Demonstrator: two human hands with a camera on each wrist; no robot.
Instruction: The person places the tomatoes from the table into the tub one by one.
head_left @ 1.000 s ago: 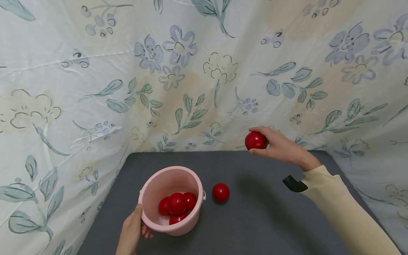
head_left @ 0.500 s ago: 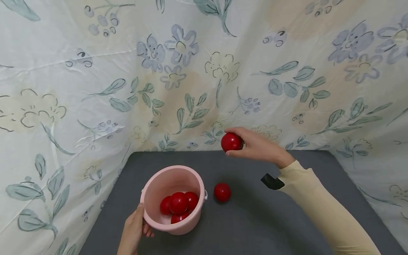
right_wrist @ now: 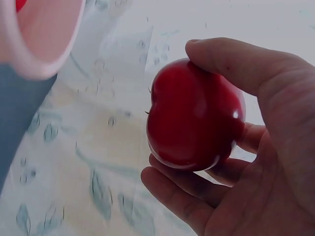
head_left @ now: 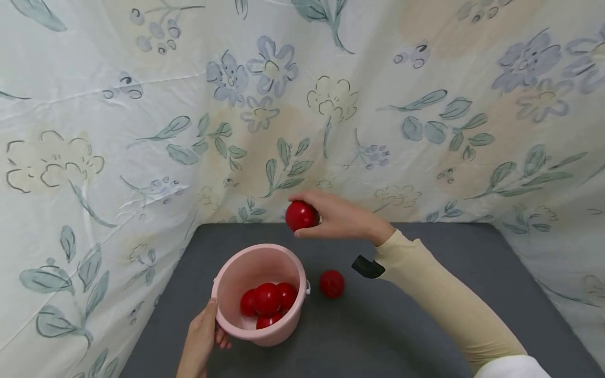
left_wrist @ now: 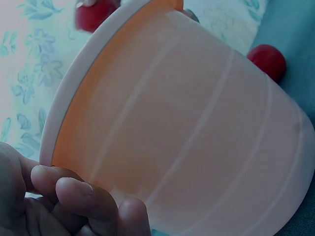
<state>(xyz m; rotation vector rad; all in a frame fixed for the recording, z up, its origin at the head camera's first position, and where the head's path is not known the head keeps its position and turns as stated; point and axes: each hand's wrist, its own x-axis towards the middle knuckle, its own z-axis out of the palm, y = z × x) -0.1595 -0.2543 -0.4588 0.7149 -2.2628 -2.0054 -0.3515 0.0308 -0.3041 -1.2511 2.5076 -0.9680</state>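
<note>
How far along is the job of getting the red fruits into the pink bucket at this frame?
Done: about four red fruits lie in the pink bucket, gripped by the left hand. In hand: the right hand holds another fruit above the bucket's far rim. Left: one fruit on the table.

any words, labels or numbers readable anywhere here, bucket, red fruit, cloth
None: no text, number or sign shows in any view.
The pink bucket is plain.
The red fruit in the right hand has no sticker showing.
The cloth carries only printed flowers and leaves.
</note>
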